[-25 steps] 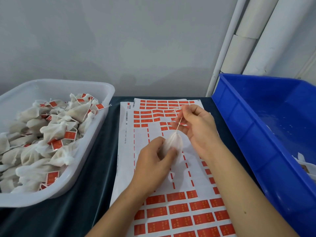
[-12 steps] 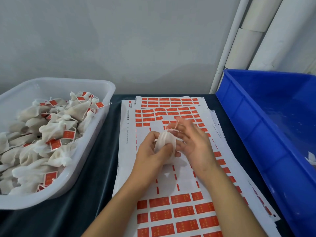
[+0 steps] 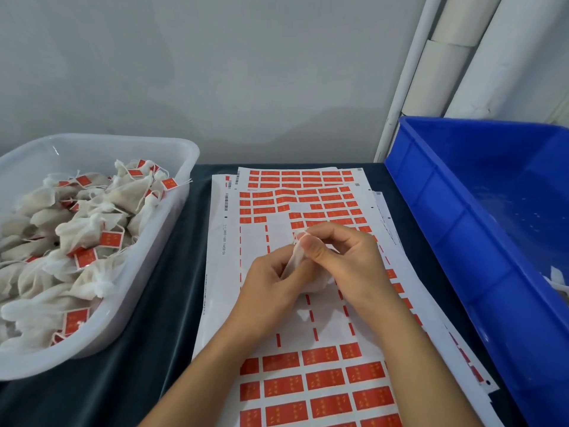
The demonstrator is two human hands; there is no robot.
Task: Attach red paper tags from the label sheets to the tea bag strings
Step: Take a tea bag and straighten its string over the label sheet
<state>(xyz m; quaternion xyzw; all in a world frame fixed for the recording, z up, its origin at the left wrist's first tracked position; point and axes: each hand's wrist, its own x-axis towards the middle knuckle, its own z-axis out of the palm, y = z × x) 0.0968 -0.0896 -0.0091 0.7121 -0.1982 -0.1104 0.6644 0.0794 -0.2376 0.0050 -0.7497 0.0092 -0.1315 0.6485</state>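
Both hands meet over the middle of the label sheets (image 3: 308,318), which lie flat on the dark counter (image 3: 154,334). The left hand (image 3: 271,285) has its grip curled round a small white tea bag (image 3: 292,261), with the fingers tucked under it and the thumb on top. The right hand (image 3: 348,263) pinches the top of the same tea bag between its thumb and first finger, so its grip is narrow and holding the bag too. The string is too small and blurred to see well. The tea bag sits between the two hands, just above the bare white part of the top sheet.

The sheets have rows of red paper tags (image 3: 317,380) near the person and more rows at the far end. In the middle many tags are gone and only thin red strips show.

On the left of the counter is a white tub (image 3: 184,167). It is piled with tea bags that have red tags on them (image 3: 92,235). On the right is a big blue bin (image 3: 446,241), with something white showing at its right edge. White pipes (image 3: 431,72) stand in the far right corner by the grey wall.
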